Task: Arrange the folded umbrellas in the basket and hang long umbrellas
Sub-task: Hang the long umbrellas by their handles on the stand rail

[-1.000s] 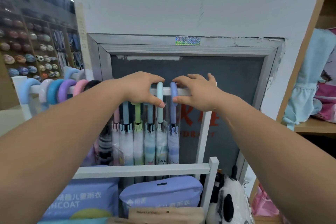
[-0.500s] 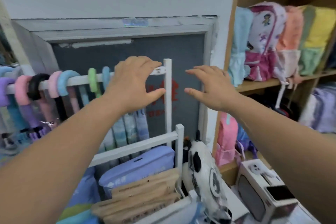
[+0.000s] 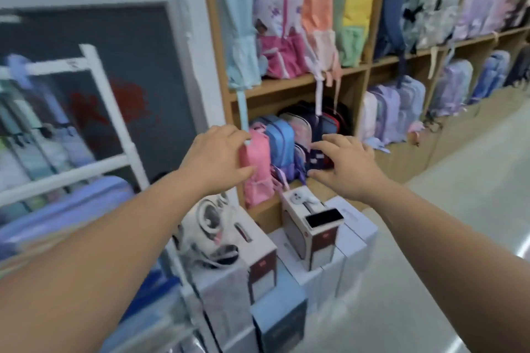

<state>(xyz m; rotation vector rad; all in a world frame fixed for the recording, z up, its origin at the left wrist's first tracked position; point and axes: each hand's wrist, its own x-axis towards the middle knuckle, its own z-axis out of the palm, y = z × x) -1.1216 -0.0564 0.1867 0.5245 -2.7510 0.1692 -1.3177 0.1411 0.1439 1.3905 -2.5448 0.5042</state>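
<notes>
Long umbrellas [image 3: 43,135] hang blurred from the white rack [image 3: 111,112] at the far left. My left hand [image 3: 215,160] floats in mid-air to the right of the rack, fingers relaxed and holding nothing. My right hand [image 3: 347,166] is stretched out beside it, fingers spread and empty. Both hands are in front of the low backpack shelf, well away from the umbrellas. No basket or folded umbrellas can be made out.
Wooden shelves [image 3: 301,82] full of backpacks run along the right. White boxes [image 3: 312,229] are stacked on the floor below my hands, and a black-and-white soft bag [image 3: 209,229] lies on them. Purple raincoat packs [image 3: 66,206] fill the rack's lower part. Grey floor [image 3: 464,209] stretches right.
My view has swung right from the umbrella rack toward the backpack shelves. Both hands left the rail and the hanging handles and now hover empty over the boxes.
</notes>
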